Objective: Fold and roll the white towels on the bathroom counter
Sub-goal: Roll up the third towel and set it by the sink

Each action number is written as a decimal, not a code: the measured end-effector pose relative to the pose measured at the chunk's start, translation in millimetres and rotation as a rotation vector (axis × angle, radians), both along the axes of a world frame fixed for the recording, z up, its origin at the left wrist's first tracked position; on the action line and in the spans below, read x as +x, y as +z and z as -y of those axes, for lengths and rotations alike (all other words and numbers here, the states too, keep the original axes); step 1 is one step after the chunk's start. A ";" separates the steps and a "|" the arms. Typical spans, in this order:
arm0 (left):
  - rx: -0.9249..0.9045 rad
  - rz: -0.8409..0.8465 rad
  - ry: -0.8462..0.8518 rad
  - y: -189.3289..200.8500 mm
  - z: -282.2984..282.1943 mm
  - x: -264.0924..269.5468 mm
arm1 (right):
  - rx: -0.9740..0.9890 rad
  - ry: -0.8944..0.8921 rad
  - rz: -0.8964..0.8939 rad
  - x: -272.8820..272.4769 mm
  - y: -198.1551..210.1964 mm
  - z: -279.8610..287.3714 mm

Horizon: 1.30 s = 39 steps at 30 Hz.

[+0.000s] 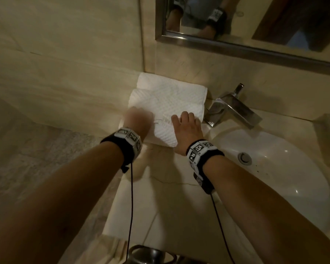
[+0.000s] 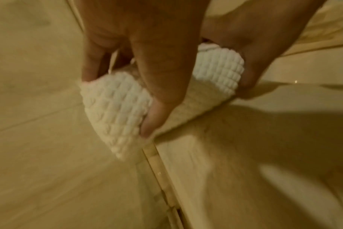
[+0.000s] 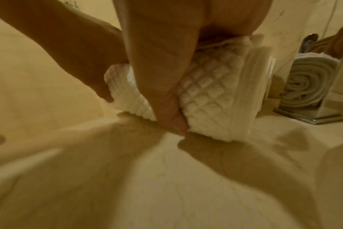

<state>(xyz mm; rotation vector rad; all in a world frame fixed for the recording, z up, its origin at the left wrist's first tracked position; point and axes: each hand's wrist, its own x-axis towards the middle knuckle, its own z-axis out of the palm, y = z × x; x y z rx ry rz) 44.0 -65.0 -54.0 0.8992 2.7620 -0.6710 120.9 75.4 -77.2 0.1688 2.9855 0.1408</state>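
Observation:
A rolled white waffle towel (image 1: 165,133) lies on the beige marble counter (image 1: 160,187), in front of two other rolled white towels (image 1: 170,92) stacked in the back left corner. My left hand (image 1: 138,118) grips the roll's left end, thumb in front and fingers curled over the top. My right hand (image 1: 186,127) grips its right end the same way. In the left wrist view the thumb (image 2: 161,105) presses into the towel (image 2: 116,108). The right wrist view shows my thumb (image 3: 166,108) on the towel's (image 3: 209,96) near side, with its striped hem at the right.
A chrome faucet (image 1: 234,107) stands just right of the towels, above the white sink basin (image 1: 274,178). A framed mirror (image 1: 255,35) hangs behind. The tiled wall (image 1: 65,63) borders the counter on the left. A metal bin (image 1: 147,253) sits below the counter's front edge.

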 end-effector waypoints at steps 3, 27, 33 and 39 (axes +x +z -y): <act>0.023 0.177 -0.003 12.9 5.2 -18.7 | -0.216 -0.027 0.174 -7.6 13.9 -10.6; 0.298 0.023 -0.003 -31.3 -8.6 -7.7 | -0.136 -0.027 -0.045 -18.7 -2.9 -2.6; 0.173 0.058 -0.044 -22.4 4.5 5.0 | -0.151 -0.057 -0.008 -4.9 3.6 6.7; 0.168 0.026 -0.031 -12.3 10.8 16.2 | -0.117 -0.074 -0.063 14.5 5.3 7.1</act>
